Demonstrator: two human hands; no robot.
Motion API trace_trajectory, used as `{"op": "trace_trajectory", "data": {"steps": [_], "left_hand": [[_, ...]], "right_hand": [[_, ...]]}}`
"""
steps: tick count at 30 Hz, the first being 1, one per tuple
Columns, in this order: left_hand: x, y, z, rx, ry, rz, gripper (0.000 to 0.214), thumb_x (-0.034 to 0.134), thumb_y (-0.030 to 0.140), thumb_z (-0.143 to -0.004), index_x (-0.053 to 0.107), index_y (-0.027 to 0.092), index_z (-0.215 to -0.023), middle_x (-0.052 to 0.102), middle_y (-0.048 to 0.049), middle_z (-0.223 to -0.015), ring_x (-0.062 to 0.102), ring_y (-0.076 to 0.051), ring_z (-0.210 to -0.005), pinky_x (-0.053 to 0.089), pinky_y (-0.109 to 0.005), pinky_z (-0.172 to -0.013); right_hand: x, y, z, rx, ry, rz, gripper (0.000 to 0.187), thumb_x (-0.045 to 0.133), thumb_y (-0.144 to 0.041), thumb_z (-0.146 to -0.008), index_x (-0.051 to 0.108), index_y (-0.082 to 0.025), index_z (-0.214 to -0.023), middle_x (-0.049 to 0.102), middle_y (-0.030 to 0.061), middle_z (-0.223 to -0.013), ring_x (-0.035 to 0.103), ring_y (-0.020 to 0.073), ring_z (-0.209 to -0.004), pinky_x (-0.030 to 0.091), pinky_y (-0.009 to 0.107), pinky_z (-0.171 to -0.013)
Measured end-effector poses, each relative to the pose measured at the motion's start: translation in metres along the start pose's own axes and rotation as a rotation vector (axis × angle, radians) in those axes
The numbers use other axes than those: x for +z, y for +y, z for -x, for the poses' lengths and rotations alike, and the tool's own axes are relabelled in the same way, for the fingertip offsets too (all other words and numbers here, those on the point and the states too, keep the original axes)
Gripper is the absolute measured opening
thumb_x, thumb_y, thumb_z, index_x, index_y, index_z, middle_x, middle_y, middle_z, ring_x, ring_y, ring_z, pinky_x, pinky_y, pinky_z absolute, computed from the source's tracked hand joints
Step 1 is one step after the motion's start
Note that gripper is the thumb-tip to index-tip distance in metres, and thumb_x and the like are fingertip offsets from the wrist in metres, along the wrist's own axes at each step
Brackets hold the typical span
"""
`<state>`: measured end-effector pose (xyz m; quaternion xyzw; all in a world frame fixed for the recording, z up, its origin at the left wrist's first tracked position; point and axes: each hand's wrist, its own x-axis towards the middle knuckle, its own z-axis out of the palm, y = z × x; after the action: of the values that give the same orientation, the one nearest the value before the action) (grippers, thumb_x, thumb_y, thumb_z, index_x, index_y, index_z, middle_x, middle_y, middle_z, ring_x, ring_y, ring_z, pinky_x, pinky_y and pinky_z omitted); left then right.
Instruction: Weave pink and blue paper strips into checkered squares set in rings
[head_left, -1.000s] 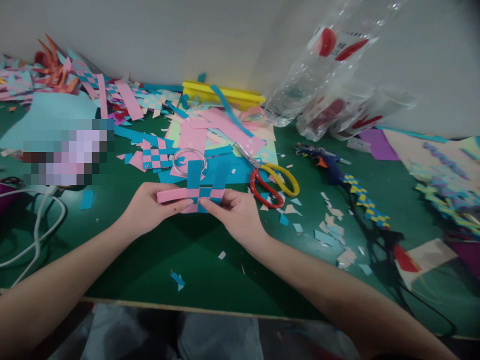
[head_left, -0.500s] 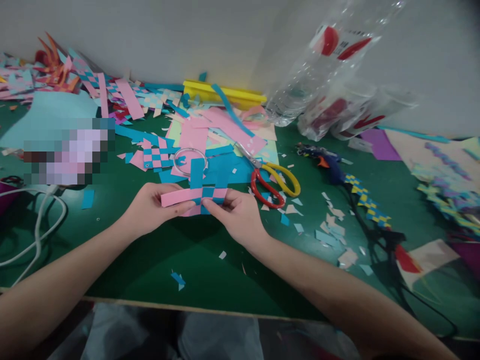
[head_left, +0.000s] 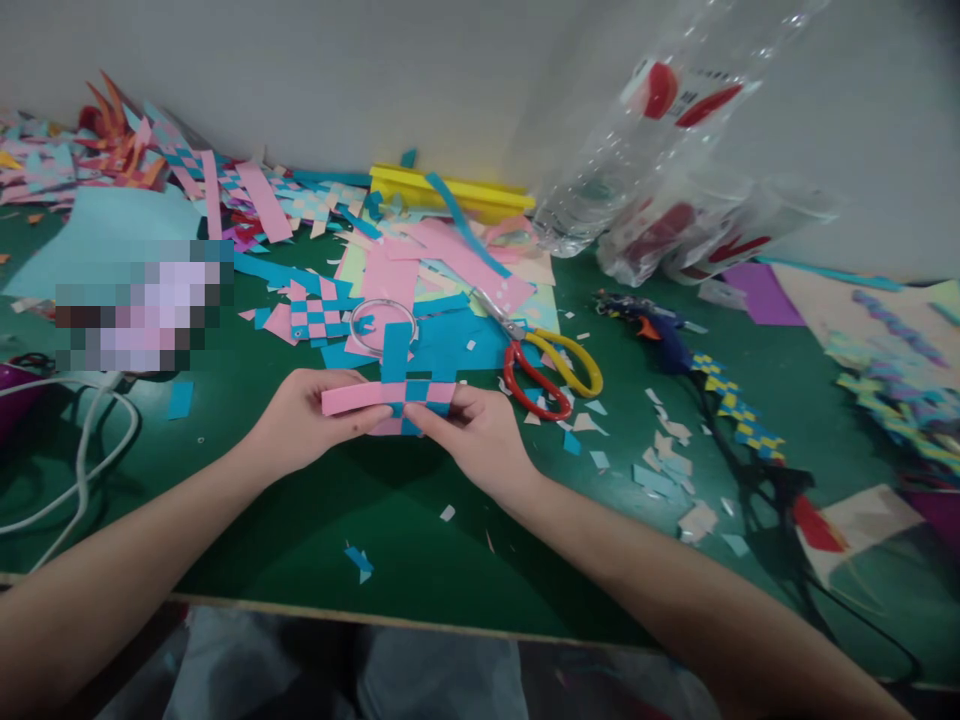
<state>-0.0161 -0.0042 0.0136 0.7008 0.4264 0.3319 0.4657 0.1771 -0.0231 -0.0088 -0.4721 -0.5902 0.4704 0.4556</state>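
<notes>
Between my hands is a small woven piece of pink and blue paper strips [head_left: 417,392], held just above the table near the middle of the view. One blue strip stands up from its top edge, and a pink strip reaches out to the left. My left hand [head_left: 311,415] pinches the left side, thumb in front and fingers mostly behind. On the right side my right hand [head_left: 484,425] grips the weave, its thumb pressed on the front near the centre. Scissors [head_left: 536,360] with red and yellow handles lie just beyond my right hand.
Behind the hands lie a metal ring [head_left: 382,326], a woven paper patch [head_left: 315,312] and coloured paper sheets. A plastic bottle [head_left: 637,150] and cups [head_left: 757,225] lean by the wall. Paper scraps [head_left: 667,450] and a dark cable [head_left: 720,430] are at right; a white cable [head_left: 82,480] at left.
The right blue strip, which stood up from the weave, no longer rises above its top edge; it appears folded down at the front. Both hands keep their hold, and the view has shifted slightly.
</notes>
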Motion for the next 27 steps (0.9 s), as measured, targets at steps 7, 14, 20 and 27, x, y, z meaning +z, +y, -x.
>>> {"op": "trace_trajectory", "data": {"steps": [7, 14, 20, 27], "left_hand": [[0.0012, 0.0004, 0.0001, 0.009, 0.026, -0.027, 0.018, 0.07, 0.03, -0.076, 0.067, 0.015, -0.068, 0.064, 0.0008, -0.067, 0.054, -0.009, -0.057, 0.04, -0.019, -0.051], [0.0012, 0.0009, 0.0013, 0.019, 0.012, -0.017, 0.015, 0.071, 0.029, -0.075, 0.068, 0.015, -0.07, 0.064, 0.0006, -0.066, 0.055, -0.009, -0.057, 0.041, -0.018, -0.051], [0.0026, 0.0022, 0.0015, 0.013, 0.034, -0.051, 0.017, 0.07, 0.031, -0.076, 0.068, 0.015, -0.069, 0.066, -0.0004, -0.069, 0.055, -0.009, -0.057, 0.042, -0.019, -0.051], [0.0012, 0.0, 0.0012, 0.031, 0.011, -0.081, 0.019, 0.067, 0.03, -0.077, 0.065, 0.015, -0.065, 0.064, -0.0001, -0.067, 0.053, -0.01, -0.057, 0.04, -0.019, -0.05]], "right_hand": [[-0.0012, 0.0008, 0.0007, -0.045, 0.001, 0.069, 0.014, 0.069, -0.034, -0.075, 0.075, -0.023, -0.082, 0.075, -0.0001, -0.082, 0.069, 0.0171, -0.074, 0.055, 0.028, -0.062], [-0.0002, 0.0007, 0.0018, -0.043, -0.003, 0.06, 0.014, 0.069, -0.031, -0.075, 0.075, -0.025, -0.086, 0.075, -0.0013, -0.085, 0.071, 0.0164, -0.078, 0.056, 0.026, -0.064], [0.0003, -0.0006, 0.001, -0.055, 0.015, 0.034, 0.011, 0.071, -0.029, -0.073, 0.075, -0.025, -0.082, 0.075, -0.002, -0.082, 0.071, 0.016, -0.075, 0.056, 0.026, -0.063], [-0.0008, 0.0015, -0.0008, 0.0, -0.028, 0.051, 0.014, 0.07, -0.035, -0.074, 0.075, -0.024, -0.081, 0.075, -0.001, -0.079, 0.07, 0.0171, -0.072, 0.056, 0.028, -0.062]]}}
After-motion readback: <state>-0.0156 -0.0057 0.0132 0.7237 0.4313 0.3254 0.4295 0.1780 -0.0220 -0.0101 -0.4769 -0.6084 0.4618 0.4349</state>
